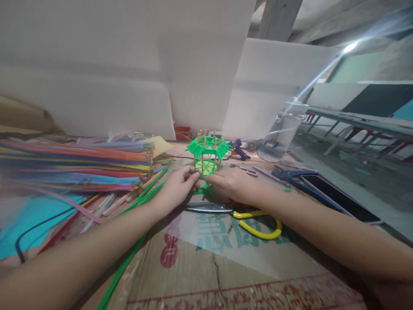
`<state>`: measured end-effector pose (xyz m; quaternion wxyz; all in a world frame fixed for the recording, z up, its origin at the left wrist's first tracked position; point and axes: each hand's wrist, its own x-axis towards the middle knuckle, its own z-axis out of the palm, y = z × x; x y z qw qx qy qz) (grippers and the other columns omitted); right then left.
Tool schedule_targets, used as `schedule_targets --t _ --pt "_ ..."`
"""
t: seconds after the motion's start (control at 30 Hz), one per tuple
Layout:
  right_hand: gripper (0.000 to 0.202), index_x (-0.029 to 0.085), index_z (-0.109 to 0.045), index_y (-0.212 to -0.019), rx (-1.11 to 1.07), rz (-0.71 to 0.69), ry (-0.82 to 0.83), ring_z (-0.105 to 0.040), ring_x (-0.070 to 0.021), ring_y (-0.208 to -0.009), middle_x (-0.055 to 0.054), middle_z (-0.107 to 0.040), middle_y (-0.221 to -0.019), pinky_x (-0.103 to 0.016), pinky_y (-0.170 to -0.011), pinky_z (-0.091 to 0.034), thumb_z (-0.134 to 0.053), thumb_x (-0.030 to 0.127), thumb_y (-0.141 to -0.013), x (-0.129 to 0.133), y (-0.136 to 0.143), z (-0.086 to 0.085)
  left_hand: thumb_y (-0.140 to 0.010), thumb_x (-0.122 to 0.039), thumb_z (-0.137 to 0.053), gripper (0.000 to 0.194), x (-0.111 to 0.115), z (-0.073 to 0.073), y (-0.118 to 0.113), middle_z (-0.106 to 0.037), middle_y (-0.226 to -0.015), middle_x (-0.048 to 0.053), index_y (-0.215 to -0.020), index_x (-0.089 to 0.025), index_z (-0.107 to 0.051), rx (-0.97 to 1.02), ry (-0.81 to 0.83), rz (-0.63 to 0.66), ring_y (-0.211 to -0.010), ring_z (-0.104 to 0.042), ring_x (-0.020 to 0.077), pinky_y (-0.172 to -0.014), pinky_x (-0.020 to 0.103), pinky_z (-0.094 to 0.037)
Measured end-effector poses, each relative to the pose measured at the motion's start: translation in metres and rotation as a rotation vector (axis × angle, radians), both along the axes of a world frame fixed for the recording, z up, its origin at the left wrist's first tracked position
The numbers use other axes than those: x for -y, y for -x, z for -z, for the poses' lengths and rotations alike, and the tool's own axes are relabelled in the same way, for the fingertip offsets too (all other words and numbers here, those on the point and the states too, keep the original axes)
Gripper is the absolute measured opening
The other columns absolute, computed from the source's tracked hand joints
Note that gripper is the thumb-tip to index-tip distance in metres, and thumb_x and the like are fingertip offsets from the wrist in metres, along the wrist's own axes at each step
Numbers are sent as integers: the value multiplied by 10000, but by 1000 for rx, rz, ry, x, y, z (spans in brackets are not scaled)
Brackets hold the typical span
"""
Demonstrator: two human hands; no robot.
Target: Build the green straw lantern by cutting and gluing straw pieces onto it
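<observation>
printed cardboard [183, 275], nearest. green model pavilion [209, 151]: upright, mid-view, just ahead. left hand [180, 183], right hand [232, 183]: fingers bent beside its base [206, 168]; whether grasping anything, cannot tell. handling: probably light, soft roof, fragile posts [202, 165]; best held low.

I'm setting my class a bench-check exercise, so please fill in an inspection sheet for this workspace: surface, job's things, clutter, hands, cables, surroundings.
Surface: printed cardboard, marked in red and green.
Job's things: green model, upright, with wooden posts.
Clutter: multicoloured strips on the left; yellow-handled scissors just nearer than the hands; phone on the right.
Hands: left hand and right hand at the model's near side; exact grip unclear.
Cables: dark cord curving over a blue sheet.
Surroundings: white panels behind; another table beyond, right.
</observation>
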<state>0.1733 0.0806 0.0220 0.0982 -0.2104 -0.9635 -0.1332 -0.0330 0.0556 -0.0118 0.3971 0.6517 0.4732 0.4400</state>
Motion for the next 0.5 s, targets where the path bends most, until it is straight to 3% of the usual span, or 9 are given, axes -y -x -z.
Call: schedule_targets --t 0.13,0.27,0.33,0.4,0.5 --pt "297 172 -687 -1129 -332 44 247 -679 -178 -854 -96 -752 -1010 -290 -759 -497 -466 172 -931 30 -8 -7 -828 -408 -620 322 5 -12 -1 -684 -758 23 -1024 -153 -606 3 67 -20 -637 -604 148 -560 238 -414" --pt "149 197 -711 -904 -753 231 639 -689 -159 -772 -43 -762 -888 -281 -719 -525 -575 249 -871 38 -10 -1 -812 -352 -645 434 22 -21 -12 -703 -763 10 -1201 -167 -590 -25 55 31 -619 -613 148 -541 236 -402" --pt "112 193 -670 -906 -935 276 864 -681 -148 -714 -19 -744 -822 -272 -668 -525 -624 253 -823 34 -8 6 -807 -334 -652 409 29 -21 -19 -696 -741 -3 -1176 -168 -592 -11 60 55 -642 -629 155 -564 238 -427" --pt "199 190 -645 -964 -1041 299 1046 -675 -146 -688 -7 -730 -796 -273 -646 -526 -665 273 -785 31 -8 11 -800 -324 -659 323 33 -18 -24 -708 -770 3 -1081 -170 -620 -5 72 73 -708 -656 171 -608 248 -463" --pt "203 179 -671 -910 -1083 327 1119 -674 -156 -750 -14 -724 -803 -286 -699 -525 -692 318 -763 29 -7 14 -820 -326 -639 195 32 -12 -25 -734 -854 17 -940 -175 -668 -34 47 79 -787 -671 183 -686 265 -492"
